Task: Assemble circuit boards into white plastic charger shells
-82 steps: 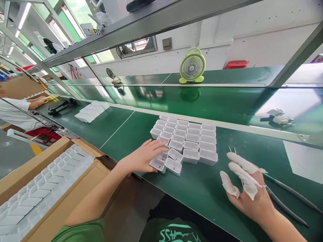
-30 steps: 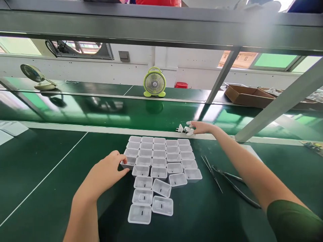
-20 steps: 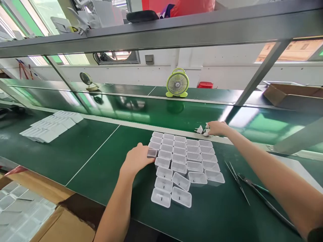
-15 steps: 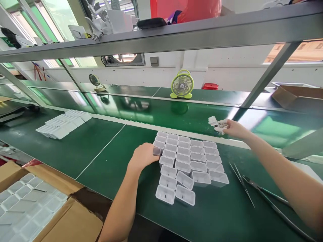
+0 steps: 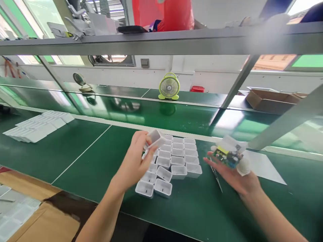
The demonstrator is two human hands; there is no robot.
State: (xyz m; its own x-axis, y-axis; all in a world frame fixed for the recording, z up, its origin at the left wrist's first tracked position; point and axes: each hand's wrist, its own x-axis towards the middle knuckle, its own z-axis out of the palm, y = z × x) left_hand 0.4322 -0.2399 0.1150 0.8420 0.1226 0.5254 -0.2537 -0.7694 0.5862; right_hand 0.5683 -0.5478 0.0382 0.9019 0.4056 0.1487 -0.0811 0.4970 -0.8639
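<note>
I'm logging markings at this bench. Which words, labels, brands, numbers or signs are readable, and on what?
Readable text: none.
Fan: anything on its hub is too small to read.
Circuit board in the right hand: too blurred to read any print.
Box in the left hand: no lettering visible.
Front boxes: short dark marks inside, not legible as text.

a green bench (image 5: 88, 164) carries white trays (image 5: 163, 187), tweezers (image 5: 217, 179), white sheet (image 5: 264, 166), pale panels (image 5: 37, 127).
</note>
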